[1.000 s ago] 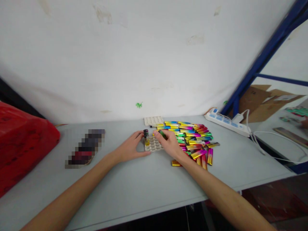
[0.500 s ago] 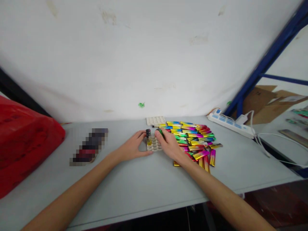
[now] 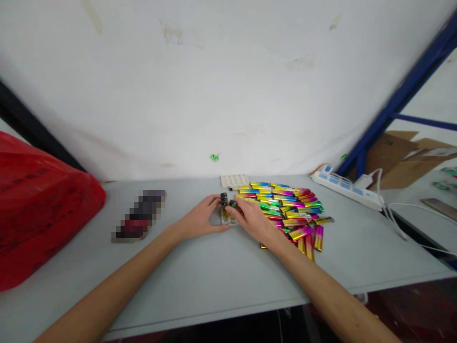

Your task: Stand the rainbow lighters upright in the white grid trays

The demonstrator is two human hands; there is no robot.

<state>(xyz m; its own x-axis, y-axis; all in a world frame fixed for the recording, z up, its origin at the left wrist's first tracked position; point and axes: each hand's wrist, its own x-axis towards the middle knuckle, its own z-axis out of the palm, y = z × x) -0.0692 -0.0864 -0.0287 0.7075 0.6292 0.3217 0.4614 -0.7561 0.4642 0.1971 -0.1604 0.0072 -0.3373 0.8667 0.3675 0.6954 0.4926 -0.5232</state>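
Observation:
A small pale tray (image 3: 226, 221) with rows of round hollows lies on the table between my hands. Several lighters (image 3: 223, 200) with black tops stand upright along its left side. My left hand (image 3: 200, 219) curves around that side, fingers beside the standing lighters and thumb along the near edge, holding the tray. My right hand (image 3: 253, 219) is closed over the tray, gripping another lighter (image 3: 233, 204) by its upper part; its lower end is hidden. To the right is a spread of shiny, multicoloured lighters (image 3: 299, 232), lying flat.
A second pale tray (image 3: 234, 180) lies by the wall. At the back right is a white power strip (image 3: 346, 186) with cables, near cardboard boxes (image 3: 389, 152). A red bag (image 3: 46, 214) and a blurred dark object (image 3: 143, 214) occupy the left.
My right hand has lowered the lighter towards the tray, close to the standing ones. My left hand keeps its place at the tray. The whole view has shifted slightly.

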